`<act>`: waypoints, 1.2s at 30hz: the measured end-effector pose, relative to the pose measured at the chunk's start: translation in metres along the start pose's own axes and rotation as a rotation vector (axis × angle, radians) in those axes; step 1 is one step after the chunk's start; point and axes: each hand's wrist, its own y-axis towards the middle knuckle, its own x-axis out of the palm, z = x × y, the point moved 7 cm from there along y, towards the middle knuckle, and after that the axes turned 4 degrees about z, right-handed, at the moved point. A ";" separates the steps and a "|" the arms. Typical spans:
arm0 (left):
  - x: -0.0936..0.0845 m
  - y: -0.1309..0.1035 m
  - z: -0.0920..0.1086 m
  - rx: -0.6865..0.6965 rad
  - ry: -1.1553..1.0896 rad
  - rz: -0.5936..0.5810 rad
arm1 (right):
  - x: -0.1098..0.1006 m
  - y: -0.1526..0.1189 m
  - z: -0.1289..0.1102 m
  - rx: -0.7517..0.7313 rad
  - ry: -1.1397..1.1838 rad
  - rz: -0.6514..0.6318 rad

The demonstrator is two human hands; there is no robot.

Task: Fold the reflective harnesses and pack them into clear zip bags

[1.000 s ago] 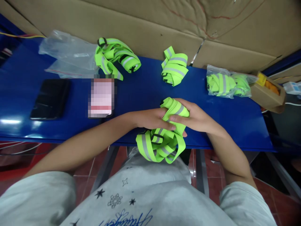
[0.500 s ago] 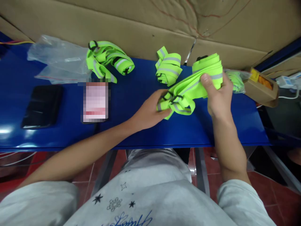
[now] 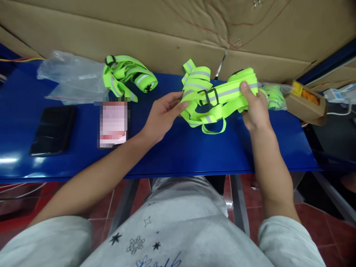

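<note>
A folded neon-yellow strap bundle (image 3: 232,91) with grey reflective stripes and black buckles hangs over the blue table between my hands. My right hand (image 3: 255,105) grips its folded right end, thumb on top. At its loose left end, my left hand (image 3: 168,113) pinches a loop of the strap between thumb and fingers. Just behind lies a rolled strap (image 3: 198,74), partly overlapped by the held one. Another strap bundle (image 3: 129,72), loosely coiled, rests farther left near the cardboard.
Clear plastic bags (image 3: 75,74) lie at the back left, with a black case (image 3: 52,129) and a blurred phone-like item (image 3: 113,124) nearer. At right are a bagged strap (image 3: 275,97) and an open cardboard box (image 3: 306,104). A cardboard wall (image 3: 125,29) stands behind the blue table (image 3: 194,155).
My left hand has moved left and up, drawing the strap's left end outward. The buckles and loops have spread apart, while my right hand keeps its hold.
</note>
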 end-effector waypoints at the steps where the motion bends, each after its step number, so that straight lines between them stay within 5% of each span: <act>1: 0.000 0.001 -0.002 -0.025 -0.018 0.001 | -0.002 0.002 0.002 0.013 0.015 0.011; 7: -0.002 0.005 -0.008 -0.064 -0.075 0.015 | -0.005 0.005 0.006 0.025 0.025 -0.001; 13: 0.011 0.000 0.001 -0.342 -0.498 -0.165 | -0.003 0.008 0.014 0.115 0.021 -0.082; 17: 0.015 -0.007 0.010 -0.323 -0.418 -0.239 | 0.003 0.008 0.006 0.078 -0.027 -0.194; 22: 0.018 -0.008 -0.003 -0.223 -0.266 -0.169 | 0.005 -0.001 -0.011 0.011 -0.068 -0.231; 28: 0.019 -0.013 -0.032 -0.409 -0.250 -0.132 | 0.017 -0.013 -0.013 -0.021 -0.070 -0.238; 36: 0.017 -0.009 -0.014 -0.400 -0.472 -0.174 | 0.018 -0.011 0.002 0.009 -0.122 -0.198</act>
